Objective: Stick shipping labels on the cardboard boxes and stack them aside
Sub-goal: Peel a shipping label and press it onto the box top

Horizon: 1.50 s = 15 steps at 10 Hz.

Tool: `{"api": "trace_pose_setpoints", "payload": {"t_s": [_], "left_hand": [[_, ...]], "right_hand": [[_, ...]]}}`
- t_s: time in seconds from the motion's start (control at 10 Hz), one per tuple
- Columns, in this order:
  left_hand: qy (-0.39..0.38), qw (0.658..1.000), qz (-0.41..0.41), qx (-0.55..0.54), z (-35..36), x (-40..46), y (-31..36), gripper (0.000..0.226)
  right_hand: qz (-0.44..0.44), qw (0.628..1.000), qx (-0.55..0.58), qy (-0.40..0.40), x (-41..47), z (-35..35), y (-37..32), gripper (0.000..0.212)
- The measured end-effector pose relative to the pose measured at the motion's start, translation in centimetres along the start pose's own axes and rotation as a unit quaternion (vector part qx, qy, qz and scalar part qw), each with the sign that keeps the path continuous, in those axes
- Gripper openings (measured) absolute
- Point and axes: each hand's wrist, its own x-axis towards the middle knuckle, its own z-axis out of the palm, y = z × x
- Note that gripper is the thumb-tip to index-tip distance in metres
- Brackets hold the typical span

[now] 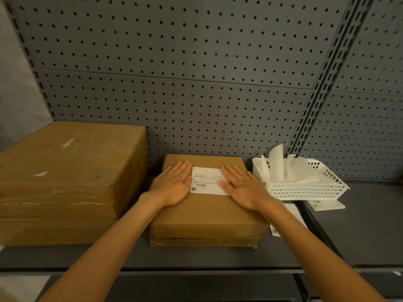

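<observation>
Pressing: both hands lie flat on top of the small box (207,205), one at each end of the shipping label (208,180).
Left hand (172,185): fingers straight and together, palm down on the box lid, thumb touching the label's left edge; it holds nothing.
Right hand (242,186): fingers straight and spread a little, palm down, covering the label's right end; it holds nothing.
Small box: plain brown cardboard, flat and squarish, on the dark shelf (196,256) in the middle, its far edge near the pegboard (185,83); a strip of a second cardboard layer shows under its near face.
Shipping label: white rectangle on the far half of the lid, with printed lines, a barcode and a square code at its near left corner.
Large box (65,177): bigger brown carton on the left, just beside the small one, with shiny tape bands on its near face.
Basket (305,188): white slotted plastic tray on the right, holding curled white backing sheets (281,164).
Loose labels (325,204): white printed slips on the shelf near the basket, partly under it.
Hard to make out: the label's print is too small to read; the right forearm hides part of another slip (292,216) beside the small box.
</observation>
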Motion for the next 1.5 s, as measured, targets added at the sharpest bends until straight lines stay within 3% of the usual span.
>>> {"api": "trace_pose_setpoints", "payload": {"t_s": [0.6,0.9,1.0,1.1,1.2,1.3,1.5], "left_hand": [[-0.041,0.997,0.059,0.023,-0.6,0.0,-0.6,0.058],[-0.031,0.998,0.051,0.020,-0.4,-0.4,-0.1,0.057],[-0.026,0.998,0.053,0.017,-0.3,-0.4,0.0,0.056],[-0.026,0.998,0.051,0.015,-0.3,-0.5,-0.1,0.056],[-0.027,0.998,0.050,0.014,-0.3,-0.4,0.0,0.055],[-0.028,0.998,0.047,0.014,-0.3,-0.4,0.1,0.055],[-0.042,0.997,0.058,0.035,-0.4,-0.4,-0.2,0.057]], "right_hand": [[-0.009,0.999,0.036,0.011,-0.2,0.2,1.2,0.062],[-0.049,0.992,0.087,-0.082,-0.7,-1.2,2.3,0.088],[-0.058,0.987,0.095,-0.117,-0.8,-1.6,2.6,0.106],[-0.043,0.986,0.125,-0.102,-0.7,-1.8,2.5,0.099],[-0.016,0.994,0.111,-0.003,-0.4,-1.5,1.1,0.072],[-0.053,0.998,0.035,0.023,0.0,-0.7,-1.6,0.068],[-0.086,0.996,-0.023,-0.020,-0.1,0.4,-2.6,0.057]]}}
